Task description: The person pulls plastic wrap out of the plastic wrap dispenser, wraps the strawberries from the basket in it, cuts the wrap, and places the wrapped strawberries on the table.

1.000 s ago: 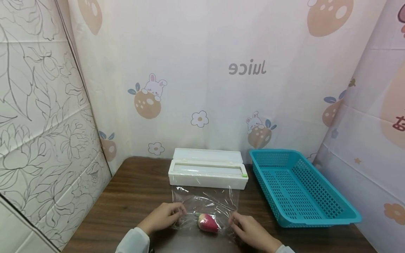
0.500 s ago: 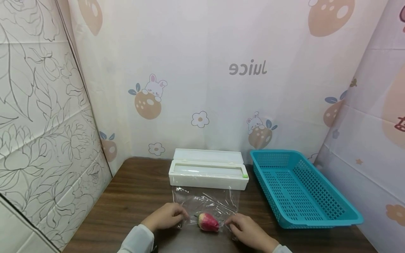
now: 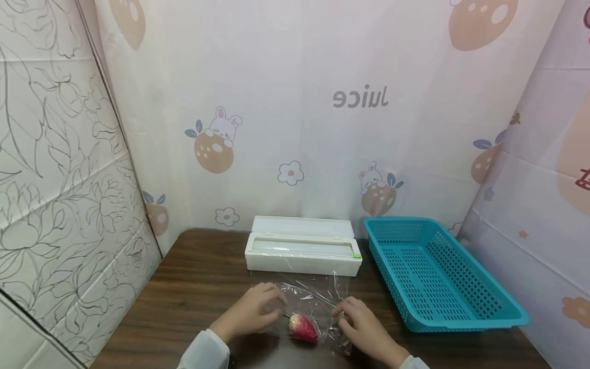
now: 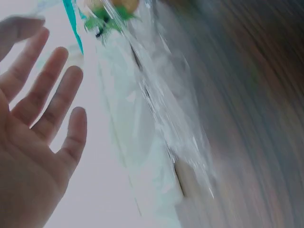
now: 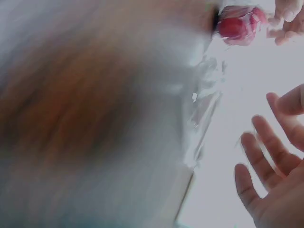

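A red fruit (image 3: 302, 328) with a pale yellow top and a green stem, strawberry-like, lies on the table wrapped in clear cling film (image 3: 301, 294). The film runs back to a white dispenser box (image 3: 303, 264) whose lid stands up. On the fruit's left is my left hand (image 3: 253, 310); the left wrist view has its fingers spread and relaxed beside the film. To the right, my right hand (image 3: 366, 328) is over the film's crumpled edge, and its fingers (image 5: 259, 154) look loosely spread in the right wrist view, holding nothing.
A turquoise perforated basket (image 3: 461, 324) occupies the table's right side, close to the dispenser. Behind stands a printed curtain (image 3: 295, 128), with patterned panels at left and right. The brown wood-grain table (image 3: 184, 287) extends left of the hands.
Both hands have come off the film's near corners and moved slightly forward, fingers loosening. The film's right edge now lies bunched near the right hand. The fruit stays about where it was.
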`<state>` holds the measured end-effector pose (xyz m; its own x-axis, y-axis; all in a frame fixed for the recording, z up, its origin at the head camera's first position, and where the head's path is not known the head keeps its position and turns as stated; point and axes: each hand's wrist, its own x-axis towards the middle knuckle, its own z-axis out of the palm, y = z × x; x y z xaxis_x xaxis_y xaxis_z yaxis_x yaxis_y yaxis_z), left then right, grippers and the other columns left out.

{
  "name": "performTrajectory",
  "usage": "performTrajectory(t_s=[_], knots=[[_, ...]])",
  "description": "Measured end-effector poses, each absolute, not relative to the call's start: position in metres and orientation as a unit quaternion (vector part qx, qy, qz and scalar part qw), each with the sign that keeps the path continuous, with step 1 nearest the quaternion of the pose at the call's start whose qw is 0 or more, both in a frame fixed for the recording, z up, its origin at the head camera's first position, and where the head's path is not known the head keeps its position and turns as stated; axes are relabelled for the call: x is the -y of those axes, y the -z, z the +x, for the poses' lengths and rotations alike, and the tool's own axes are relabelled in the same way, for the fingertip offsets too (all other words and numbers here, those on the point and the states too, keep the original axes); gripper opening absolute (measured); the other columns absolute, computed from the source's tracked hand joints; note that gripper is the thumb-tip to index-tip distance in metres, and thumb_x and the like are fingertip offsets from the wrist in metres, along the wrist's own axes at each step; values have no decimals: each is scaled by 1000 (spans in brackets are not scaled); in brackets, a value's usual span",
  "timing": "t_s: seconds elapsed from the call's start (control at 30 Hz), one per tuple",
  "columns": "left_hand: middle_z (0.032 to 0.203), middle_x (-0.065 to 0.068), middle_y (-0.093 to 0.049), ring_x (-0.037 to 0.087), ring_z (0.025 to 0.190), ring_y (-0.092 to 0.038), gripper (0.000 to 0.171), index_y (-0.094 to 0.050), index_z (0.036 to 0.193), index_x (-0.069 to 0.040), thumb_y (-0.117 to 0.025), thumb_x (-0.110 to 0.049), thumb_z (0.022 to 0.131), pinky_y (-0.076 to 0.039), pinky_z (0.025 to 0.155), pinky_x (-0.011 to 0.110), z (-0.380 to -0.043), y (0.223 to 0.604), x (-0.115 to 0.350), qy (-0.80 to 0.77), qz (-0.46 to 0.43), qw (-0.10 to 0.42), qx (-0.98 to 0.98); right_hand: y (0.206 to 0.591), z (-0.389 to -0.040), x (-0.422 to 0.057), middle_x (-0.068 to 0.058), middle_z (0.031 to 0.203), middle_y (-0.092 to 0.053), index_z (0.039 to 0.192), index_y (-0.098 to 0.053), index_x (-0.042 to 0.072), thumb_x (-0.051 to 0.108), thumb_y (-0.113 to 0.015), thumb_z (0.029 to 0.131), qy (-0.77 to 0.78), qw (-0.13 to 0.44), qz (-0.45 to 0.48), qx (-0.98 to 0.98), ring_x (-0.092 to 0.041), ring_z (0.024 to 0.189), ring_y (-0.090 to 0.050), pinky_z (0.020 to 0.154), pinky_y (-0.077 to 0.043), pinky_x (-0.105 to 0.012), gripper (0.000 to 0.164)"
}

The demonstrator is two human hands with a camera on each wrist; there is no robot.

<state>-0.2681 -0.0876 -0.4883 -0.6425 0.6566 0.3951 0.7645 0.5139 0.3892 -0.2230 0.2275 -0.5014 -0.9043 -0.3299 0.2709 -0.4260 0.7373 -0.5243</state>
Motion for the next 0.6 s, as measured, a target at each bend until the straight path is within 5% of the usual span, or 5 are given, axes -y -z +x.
performTrajectory(t_s=[0.1, 0.27, 0.6], knots=[[110, -14, -65, 8, 110, -58, 20, -70, 110, -21, -73, -23, 90, -46, 101, 46, -267, 485, 78, 276, -456, 77, 842, 498, -225, -219, 16, 99, -60, 99, -70, 18, 5, -69, 89, -305, 97, 269, 908, -6, 90, -55, 74, -52, -29, 16], [111, -15, -66, 4, 106, -59, 25, -70, 113, -21, -75, -32, 91, -49, 96, 31, -273, 493, 69, 274, -474, 38, 836, 501, -228, -199, 12, 109, -64, 110, -68, 20, 21, -73, 92, -294, 76, 351, 886, -9, 101, -60, 84, -55, -33, 19], [108, -13, -69, 1, 100, -63, 25, -66, 115, -19, -73, -28, 93, -51, 86, 21, -273, 502, 66, 319, -447, -42, 834, 504, -229, -184, 6, 104, -64, 116, -60, 13, 23, -76, 90, -355, -15, 317, 879, -2, 89, -62, 73, -55, -22, 32]])
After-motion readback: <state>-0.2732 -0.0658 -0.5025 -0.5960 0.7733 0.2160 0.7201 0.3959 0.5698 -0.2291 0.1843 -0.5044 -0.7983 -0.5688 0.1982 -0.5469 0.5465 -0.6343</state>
